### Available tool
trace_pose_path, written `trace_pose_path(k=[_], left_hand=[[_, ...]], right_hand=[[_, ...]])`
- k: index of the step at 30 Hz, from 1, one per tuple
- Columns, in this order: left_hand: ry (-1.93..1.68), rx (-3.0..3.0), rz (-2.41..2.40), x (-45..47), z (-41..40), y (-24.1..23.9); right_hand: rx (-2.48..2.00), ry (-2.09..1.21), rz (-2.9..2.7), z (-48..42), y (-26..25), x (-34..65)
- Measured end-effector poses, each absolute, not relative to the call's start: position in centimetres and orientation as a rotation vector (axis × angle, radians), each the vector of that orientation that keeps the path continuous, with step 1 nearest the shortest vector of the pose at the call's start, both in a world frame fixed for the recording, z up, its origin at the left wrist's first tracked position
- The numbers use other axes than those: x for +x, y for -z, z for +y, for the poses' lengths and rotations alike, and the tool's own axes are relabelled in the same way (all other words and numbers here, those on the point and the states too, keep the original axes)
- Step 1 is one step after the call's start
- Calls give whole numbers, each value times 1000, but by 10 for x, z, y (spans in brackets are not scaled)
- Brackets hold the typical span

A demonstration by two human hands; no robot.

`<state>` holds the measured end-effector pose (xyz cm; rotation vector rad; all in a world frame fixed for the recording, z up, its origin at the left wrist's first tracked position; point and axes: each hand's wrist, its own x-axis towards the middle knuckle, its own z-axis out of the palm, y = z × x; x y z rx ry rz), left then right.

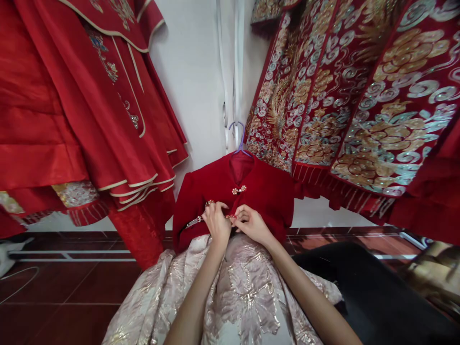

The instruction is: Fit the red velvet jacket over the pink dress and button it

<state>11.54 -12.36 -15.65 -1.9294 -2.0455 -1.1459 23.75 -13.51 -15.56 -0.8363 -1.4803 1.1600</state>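
A dark red jacket (268, 187) hangs on a purple hanger (240, 148) in front of me. At its neck a gold-and-white beaded frog button (239, 190) is fastened. Lower on the front, my right hand (250, 224) pinches a small red beaded frog button (231, 217) between thumb and fingertips. My left hand (217, 223) holds the other side of it, its fingers bent against the cloth. A beaded ornament (209, 203) shows just above the left fingers, and a beaded trim (194, 221) runs beside them. The fingers partly hide the fastening.
Pale brocade cloth (247, 292) with a shiny floral pattern spreads beneath my forearms. Red garments (132, 120) hang at the left, and an embroidered, fringed red garment (323, 110) hangs at the right. A dark padded surface (359, 287) lies low right. White rack bars (72, 256) run near the tiled floor.
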Motion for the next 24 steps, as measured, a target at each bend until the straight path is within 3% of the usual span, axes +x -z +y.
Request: trace_pose_path(k=[3,8,24], left_hand=[[1362,-1642,-2144,109,-128,163],[1566,-1687,-2153,103,-125,170],[1855,-1645,-2087,91,-117,171]], right_hand=[[-886,-889,-1565,-133,158,240],[-931,-607,-1596,-139,150,245],[-928,-687,-1603,-89,150,207]])
